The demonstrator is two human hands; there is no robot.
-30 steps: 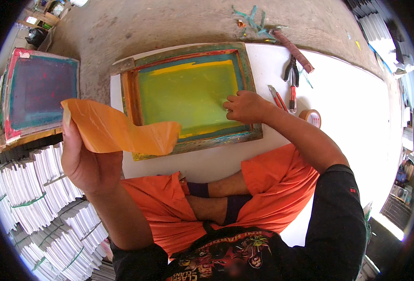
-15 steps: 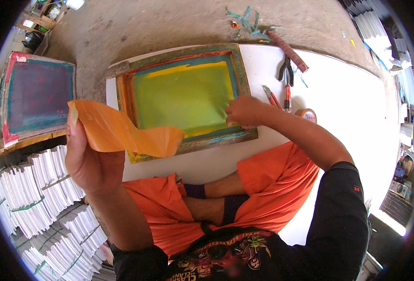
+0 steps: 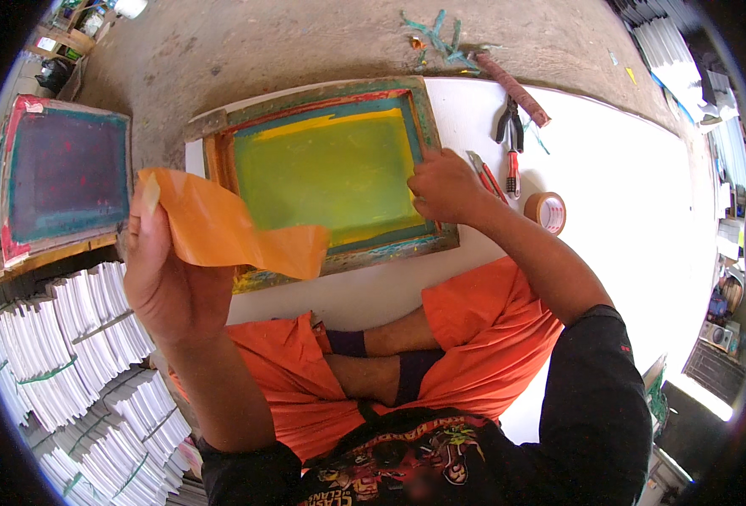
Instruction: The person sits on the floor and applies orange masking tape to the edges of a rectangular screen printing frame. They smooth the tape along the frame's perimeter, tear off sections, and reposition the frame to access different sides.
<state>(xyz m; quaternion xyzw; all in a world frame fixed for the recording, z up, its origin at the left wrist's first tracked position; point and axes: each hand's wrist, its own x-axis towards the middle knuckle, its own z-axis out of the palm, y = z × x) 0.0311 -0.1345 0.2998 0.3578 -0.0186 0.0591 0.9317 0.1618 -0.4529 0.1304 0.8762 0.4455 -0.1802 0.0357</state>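
Note:
A wooden screen-printing frame [image 3: 339, 262] with yellow-green mesh [image 3: 327, 173] lies in front of me, its borders stained teal, red and yellow. My left hand [image 3: 179, 287], raised over its left side, pinches the upper end of a strip of orange-brown tape [image 3: 213, 221]. The strip curls loosely to the right, hiding the frame's lower left part. Against the frame's right inner edge rests my right hand [image 3: 451, 187], its fingers curled in. Whatever they may hold is hidden. Just right of it lie a red cutter knife [image 3: 493, 181] and a roll of brown tape [image 3: 546, 212].
A white board [image 3: 618, 185] lies under the frame. Beyond the knife are black-handled pliers [image 3: 510, 125], a red-handled screwdriver [image 3: 514, 173] and a dark red rod [image 3: 512, 87]. Another screen [image 3: 69, 173] leans at left above tied paper stacks [image 3: 61, 333]. Teal scraps [image 3: 445, 38] litter the floor.
My right hand has moved from over the mesh's right side up onto the frame's right inner edge. The left hand and its tape strip have shifted slightly right.

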